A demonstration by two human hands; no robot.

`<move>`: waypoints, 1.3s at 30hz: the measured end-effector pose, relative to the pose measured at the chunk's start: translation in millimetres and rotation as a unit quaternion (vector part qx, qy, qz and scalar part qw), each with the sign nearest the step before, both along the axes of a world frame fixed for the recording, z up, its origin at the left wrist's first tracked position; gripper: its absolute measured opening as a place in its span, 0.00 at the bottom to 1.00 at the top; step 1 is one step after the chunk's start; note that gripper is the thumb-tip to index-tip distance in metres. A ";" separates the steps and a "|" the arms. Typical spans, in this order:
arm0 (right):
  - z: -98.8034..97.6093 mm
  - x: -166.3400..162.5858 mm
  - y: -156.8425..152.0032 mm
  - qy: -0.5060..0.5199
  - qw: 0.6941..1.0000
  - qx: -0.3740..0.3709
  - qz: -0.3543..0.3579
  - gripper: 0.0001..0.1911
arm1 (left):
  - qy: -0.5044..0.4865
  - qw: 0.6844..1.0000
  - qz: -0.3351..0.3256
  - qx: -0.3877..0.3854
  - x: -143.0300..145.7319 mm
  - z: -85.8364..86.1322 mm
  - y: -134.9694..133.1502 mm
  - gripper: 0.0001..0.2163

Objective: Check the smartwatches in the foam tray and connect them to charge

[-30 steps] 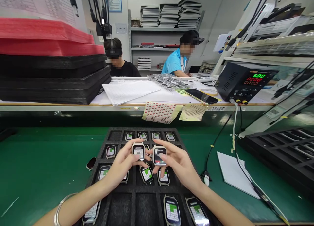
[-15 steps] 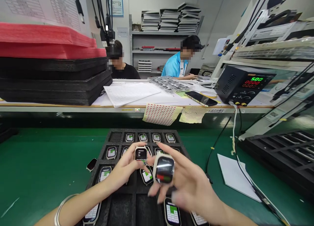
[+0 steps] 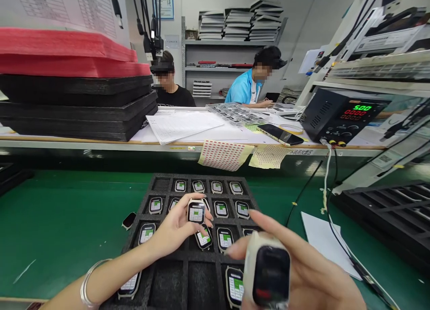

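My left hand (image 3: 179, 225) grips a smartwatch case (image 3: 196, 212) between thumb and fingers; its lit screen shows a white and green grid. Close to the camera, my right hand (image 3: 312, 265) is closed around another smartwatch case (image 3: 270, 274), pale-framed with a mostly dark screen and a faint red patch. Beneath both hands lies a black foam tray (image 3: 168, 283) with square compartments. Many of them hold strapless watches with lit white-and-green screens, such as the watch (image 3: 225, 239) beside my left hand. My hands cover parts of the tray.
A dark-screened watch (image 3: 129, 221) lies left of the tray on the green mat (image 3: 67, 238). To the right are a white pad (image 3: 327, 243), cables and a second black tray (image 3: 396, 211). Behind, the shelf holds foam stacks (image 3: 67, 90), a phone (image 3: 280, 134) and a power supply (image 3: 342, 115). Two people sit beyond.
My right hand has moved nearer the camera and to the right with its watch. The watch in my left hand has switched from a dark text screen to a white-green grid.
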State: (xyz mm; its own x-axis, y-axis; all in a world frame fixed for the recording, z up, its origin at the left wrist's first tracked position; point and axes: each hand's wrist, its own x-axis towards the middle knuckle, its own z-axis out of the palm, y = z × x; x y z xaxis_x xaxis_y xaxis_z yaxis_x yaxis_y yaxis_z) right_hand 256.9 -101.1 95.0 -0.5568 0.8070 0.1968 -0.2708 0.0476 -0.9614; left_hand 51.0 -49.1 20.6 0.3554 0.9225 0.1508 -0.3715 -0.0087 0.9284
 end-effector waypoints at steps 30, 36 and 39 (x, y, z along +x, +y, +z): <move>-34.0 -13.7 48.9 0.000 0.996 0.020 -0.087 0.21 | -0.008 0.999 -0.025 -0.031 -0.2 -4.2 -2.3 0.21; -15.4 -10.4 21.7 0.029 0.999 0.019 -0.017 0.21 | 0.017 0.999 -0.025 -0.022 0.4 4.4 -6.8 0.17; 0.6 -2.1 0.8 0.022 0.999 0.008 0.040 0.27 | 0.030 0.999 -0.025 -0.023 0.9 6.2 -8.8 0.15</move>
State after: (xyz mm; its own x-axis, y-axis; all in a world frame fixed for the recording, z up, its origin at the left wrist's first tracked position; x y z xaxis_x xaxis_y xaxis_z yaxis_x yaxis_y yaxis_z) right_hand 254.8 -100.3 95.6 -0.6096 0.7571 0.2347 -0.3168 0.0387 -0.9477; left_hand 51.8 -57.9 26.8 0.4079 0.9090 0.0856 -0.3143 0.0518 0.9479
